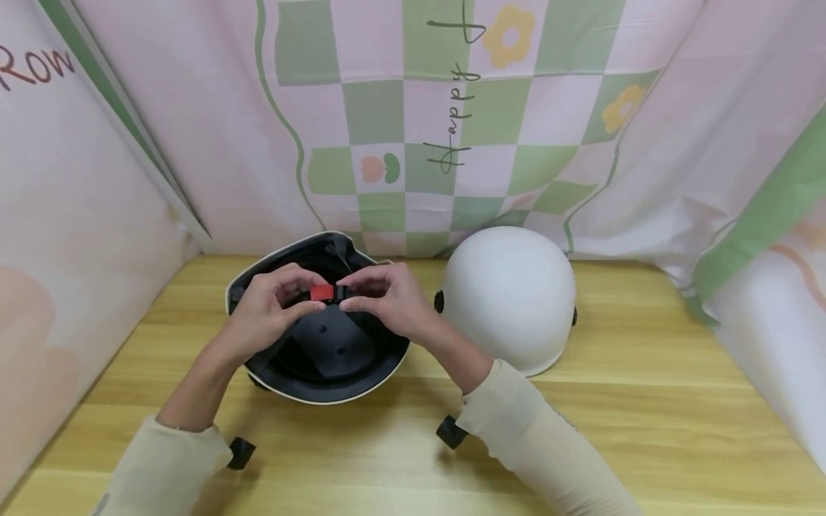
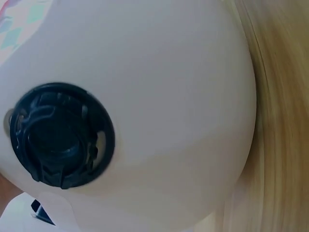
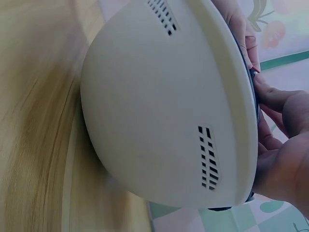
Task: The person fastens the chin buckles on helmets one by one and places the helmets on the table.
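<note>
A white helmet (image 1: 333, 344) lies upside down at left-centre, its black padded inside facing up. Over that opening, my left hand (image 1: 267, 308) pinches the red part of a chin-strap buckle (image 1: 321, 293) between thumb and fingers. Opposite it, my right hand (image 1: 393, 297) pinches the black part of the buckle (image 1: 340, 292). The two parts meet or nearly meet; whether they are locked cannot be told. In the left wrist view, the helmet's shell carries a round black knob (image 2: 63, 135). Slotted vents (image 3: 207, 159) show on the shell in the right wrist view, the right hand (image 3: 285, 150) beside its rim.
A second white helmet (image 1: 510, 294) stands dome up on the wooden table (image 1: 645, 401), to the right of the first. Behind hangs a checked, flower-printed curtain (image 1: 439, 107). Black wrist mounts (image 1: 241, 454) stick out beside the beige sleeves (image 1: 535, 437).
</note>
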`<state>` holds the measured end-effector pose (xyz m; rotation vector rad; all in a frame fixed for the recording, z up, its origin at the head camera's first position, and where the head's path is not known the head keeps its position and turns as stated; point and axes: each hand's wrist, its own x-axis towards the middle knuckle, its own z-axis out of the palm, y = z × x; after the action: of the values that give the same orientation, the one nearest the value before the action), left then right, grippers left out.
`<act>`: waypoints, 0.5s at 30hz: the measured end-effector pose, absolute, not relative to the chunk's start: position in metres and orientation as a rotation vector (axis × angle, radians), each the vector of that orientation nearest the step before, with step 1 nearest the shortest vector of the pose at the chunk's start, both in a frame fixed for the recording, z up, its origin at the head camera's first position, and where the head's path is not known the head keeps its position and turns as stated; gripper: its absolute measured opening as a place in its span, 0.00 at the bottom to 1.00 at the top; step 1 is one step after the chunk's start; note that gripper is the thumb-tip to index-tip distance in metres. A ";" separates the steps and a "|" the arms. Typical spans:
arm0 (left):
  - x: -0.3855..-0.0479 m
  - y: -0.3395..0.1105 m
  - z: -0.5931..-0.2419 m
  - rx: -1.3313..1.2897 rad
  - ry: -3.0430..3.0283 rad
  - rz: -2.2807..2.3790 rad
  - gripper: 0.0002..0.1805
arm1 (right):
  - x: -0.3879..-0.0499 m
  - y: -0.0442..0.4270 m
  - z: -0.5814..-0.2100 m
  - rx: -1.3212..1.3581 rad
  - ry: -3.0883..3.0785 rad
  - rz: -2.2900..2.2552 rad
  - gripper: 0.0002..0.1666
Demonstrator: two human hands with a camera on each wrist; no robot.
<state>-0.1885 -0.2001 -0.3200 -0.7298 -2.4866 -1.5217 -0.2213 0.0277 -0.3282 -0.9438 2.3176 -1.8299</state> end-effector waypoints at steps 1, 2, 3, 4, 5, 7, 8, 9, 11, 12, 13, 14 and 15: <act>-0.188 -0.200 -0.320 -0.727 -2.485 -1.518 0.12 | -0.221 0.027 -0.328 -0.948 2.318 -1.826 0.14; -0.188 -0.201 -0.320 -0.725 -2.485 -1.512 0.12 | -0.221 0.027 -0.328 -0.948 2.322 -1.821 0.14; -0.188 -0.201 -0.320 -0.725 -2.484 -1.507 0.12 | -0.221 0.027 -0.328 -0.945 2.325 -1.815 0.15; -0.188 -0.201 -0.320 -0.727 -2.483 -1.504 0.12 | -0.221 0.027 -0.328 -0.941 2.324 -1.811 0.15; -0.188 -0.202 -0.320 -0.729 -2.482 -1.502 0.12 | -0.221 0.027 -0.328 -0.936 2.327 -1.804 0.15; -0.188 -0.203 -0.321 -0.741 -2.482 -1.485 0.12 | -0.221 0.026 -0.328 -0.926 2.327 -1.789 0.15; -0.188 -0.203 -0.321 -0.750 -2.479 -1.476 0.12 | -0.221 0.026 -0.328 -0.923 2.325 -1.783 0.15; -0.188 -0.204 -0.321 -0.760 -2.477 -1.463 0.12 | -0.221 0.026 -0.328 -0.923 2.326 -1.775 0.15; -0.188 -0.205 -0.321 -0.779 -2.473 -1.429 0.12 | -0.220 0.026 -0.328 -0.934 2.321 -1.764 0.15; -0.188 -0.206 -0.321 -0.790 -2.471 -1.411 0.12 | -0.220 0.026 -0.328 -0.950 2.331 -1.750 0.15; -0.188 -0.206 -0.321 -0.801 -2.468 -1.389 0.12 | -0.220 0.027 -0.329 -0.971 2.343 -1.736 0.15; -0.188 -0.207 -0.321 -0.809 -2.465 -1.362 0.12 | -0.220 0.027 -0.328 -0.991 2.362 -1.716 0.15; -0.187 -0.207 -0.320 -0.814 -2.466 -1.329 0.13 | -0.220 0.026 -0.328 -1.013 2.390 -1.692 0.15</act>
<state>-0.1874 -0.2073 -0.3205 -0.8141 -2.4663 -1.3293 -0.2203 0.0264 -0.3285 -1.0126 2.3900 -1.6917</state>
